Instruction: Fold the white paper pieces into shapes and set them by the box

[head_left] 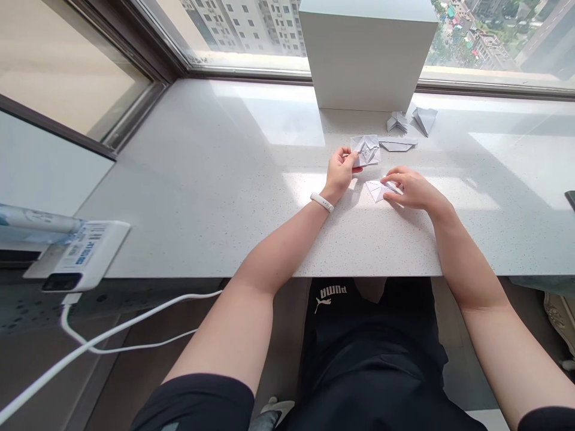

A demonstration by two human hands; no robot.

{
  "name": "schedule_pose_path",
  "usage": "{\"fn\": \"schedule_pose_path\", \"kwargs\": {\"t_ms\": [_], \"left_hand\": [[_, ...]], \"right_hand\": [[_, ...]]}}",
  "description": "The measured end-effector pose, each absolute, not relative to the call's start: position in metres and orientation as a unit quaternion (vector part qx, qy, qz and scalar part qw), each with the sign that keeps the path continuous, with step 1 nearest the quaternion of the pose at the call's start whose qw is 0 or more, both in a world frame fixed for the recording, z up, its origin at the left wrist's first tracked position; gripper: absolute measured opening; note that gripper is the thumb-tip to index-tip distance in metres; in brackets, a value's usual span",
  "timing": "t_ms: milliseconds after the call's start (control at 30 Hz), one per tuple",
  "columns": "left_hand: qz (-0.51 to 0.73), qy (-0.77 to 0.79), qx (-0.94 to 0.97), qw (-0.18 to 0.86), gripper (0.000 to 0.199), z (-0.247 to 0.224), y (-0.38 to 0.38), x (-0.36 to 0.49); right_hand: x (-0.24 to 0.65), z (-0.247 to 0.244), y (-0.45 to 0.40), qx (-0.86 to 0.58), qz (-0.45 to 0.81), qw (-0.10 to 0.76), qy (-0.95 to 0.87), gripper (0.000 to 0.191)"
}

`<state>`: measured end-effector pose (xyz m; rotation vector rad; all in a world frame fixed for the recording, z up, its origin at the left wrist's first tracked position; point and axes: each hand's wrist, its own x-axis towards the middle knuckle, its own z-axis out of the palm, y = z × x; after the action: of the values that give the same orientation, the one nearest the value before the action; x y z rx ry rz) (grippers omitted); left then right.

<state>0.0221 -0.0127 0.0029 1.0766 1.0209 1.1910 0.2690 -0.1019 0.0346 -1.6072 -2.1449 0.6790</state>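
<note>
My left hand [342, 170] is closed on a creased square piece of folded white paper [371, 148], its thumb on top and its fingers beneath. Nearer to me, a smaller pointed piece of folded paper [375, 190] lies on the white speckled counter [215, 197]. My right hand [411, 188] has its thumb and fingers at that piece's right end, covering part of it. A long, narrow folded paper strip [398, 144] lies just beyond, beside the square one.
A large white box [368, 66] stands against the window. Before it sit a crumpled-looking paper fold [397, 122] and a pointed paper fold [424, 120]. A white power bank [92, 254] with a cable lies at the counter's left front edge.
</note>
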Motion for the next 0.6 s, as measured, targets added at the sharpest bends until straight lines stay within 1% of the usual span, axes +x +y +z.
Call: {"fn": "schedule_pose_path", "kwargs": {"t_ms": [133,200,300,467,600], "left_hand": [[0.510,0.435,0.467,0.577,0.030,0.001,-0.012,0.022],[0.512,0.430,0.469,0.578,0.031,0.000,-0.011,0.021],[0.512,0.430,0.471,0.576,0.032,0.001,-0.012,0.021],[0.512,0.425,0.473,0.578,0.034,0.000,-0.011,0.021],[0.512,0.424,0.469,0.582,0.032,-0.002,-0.010,0.021]], "right_hand": [[0.266,0.032,-0.103,-0.572,0.231,0.206,-0.760,0.038],[0.266,0.030,-0.102,-0.579,0.234,0.216,-0.751,0.044],[0.267,0.027,-0.102,-0.599,0.246,0.235,-0.725,0.058],[0.265,0.021,-0.104,-0.652,0.245,0.253,-0.672,0.063],[0.263,0.020,-0.106,-0.678,0.278,0.274,-0.623,0.077]]}}
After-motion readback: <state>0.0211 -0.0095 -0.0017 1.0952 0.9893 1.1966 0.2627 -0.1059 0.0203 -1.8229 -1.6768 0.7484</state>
